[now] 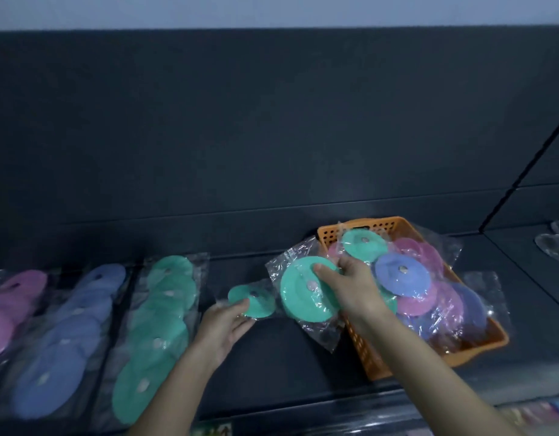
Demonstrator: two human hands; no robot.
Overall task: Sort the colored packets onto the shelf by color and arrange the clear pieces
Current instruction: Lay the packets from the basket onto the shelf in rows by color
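I recorded the left hand (223, 325) at the middle of the shelf (271, 372), its fingers closed on the near edge of a small green packet (256, 302). That packet sat low over the shelf, just beside the far end of the green row (158, 325); I could not tell whether it touched the surface. The right hand (350, 287) held a larger green packet (306, 294) at the left rim of the orange basket (375, 363), with the thumb pressed on the disc's upper face and the fingers hidden behind it, so I judged the grip a pinch. Three rows lay sorted toward the left edge of the shelf: the pink row (10, 306) outermost, the blue row (67, 335) next and the green row innermost. The basket, standing toward the right edge, held a mixed heap including another green packet (363, 243), a blue packet (400, 272) and pink packets (429, 253). I judged the color sorting well under way but not finished, with the two green packets in hand due for the green row. The clear pieces (554, 243) lay at the far right, beyond the basket, and their arrangement appeared to be outstanding.
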